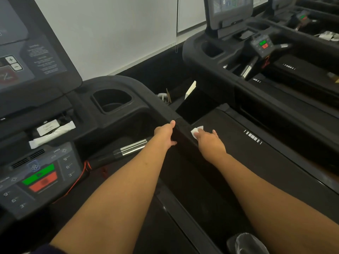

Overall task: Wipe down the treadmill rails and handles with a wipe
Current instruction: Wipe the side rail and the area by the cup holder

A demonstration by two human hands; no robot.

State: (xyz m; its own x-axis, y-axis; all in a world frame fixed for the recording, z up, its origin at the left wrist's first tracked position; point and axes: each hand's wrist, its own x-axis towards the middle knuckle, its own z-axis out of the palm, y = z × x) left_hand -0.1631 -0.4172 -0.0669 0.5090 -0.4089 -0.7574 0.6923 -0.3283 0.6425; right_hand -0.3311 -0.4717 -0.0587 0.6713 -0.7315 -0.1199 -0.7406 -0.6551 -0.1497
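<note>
The black right-hand side rail (185, 143) of the treadmill runs from the console down toward me. My left hand (166, 135) rests on the rail's inner side, thumb along the top edge, holding nothing. My right hand (211, 142) presses a small white wipe (196, 131) against the rail's outer side, fingers spread flat over it. A chrome and black handle bar (128, 149) juts out below the console, left of my left hand.
The console has a cup holder (113, 100), a control panel (39, 177) with green and red buttons, and a screen (27, 50). Papers (53, 128) lie in the tray. A red cord (80, 176) hangs there. A second treadmill (256, 57) stands to the right.
</note>
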